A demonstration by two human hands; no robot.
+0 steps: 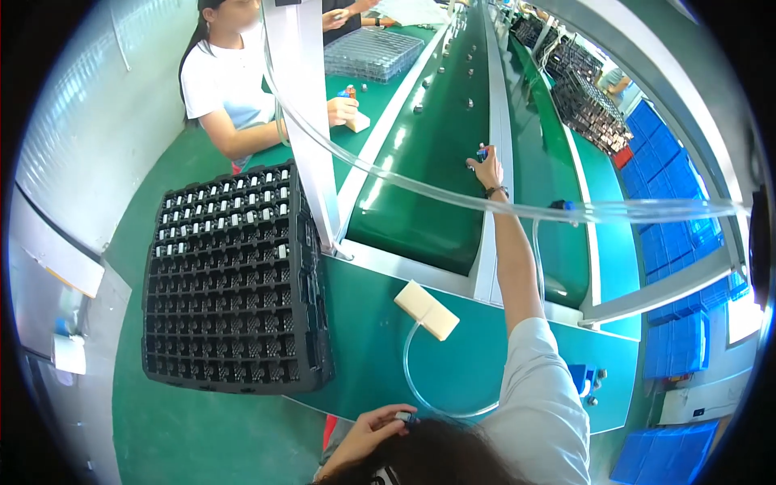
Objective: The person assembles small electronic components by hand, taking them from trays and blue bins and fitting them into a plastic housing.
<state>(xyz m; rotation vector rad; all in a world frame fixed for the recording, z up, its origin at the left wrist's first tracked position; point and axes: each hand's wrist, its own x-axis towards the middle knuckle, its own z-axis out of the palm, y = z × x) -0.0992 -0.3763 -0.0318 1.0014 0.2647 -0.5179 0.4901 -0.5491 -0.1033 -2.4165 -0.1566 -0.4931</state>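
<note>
At the lower edge, my left hand (373, 427) is closed on a small silver metal part (404, 416). My right arm stretches far forward, and my right hand (487, 170) is over the right side of the green conveyor belt (428, 210). Its fingers pinch a small part with a blue end (482, 152), too small to name more closely. Several small metal parts (419, 107) lie scattered farther up the belt. Left of me stands a stack of black trays (218, 323); silver pieces fill the upper rows of the top one.
A cream foam block (427, 309) with a clear tube lies on the green table (364, 356). A white post (303, 105) and a clear hose (404, 176) cross the workspace. A co-worker (230, 89) sits at the left. Blue crates (679, 347) stand at the right.
</note>
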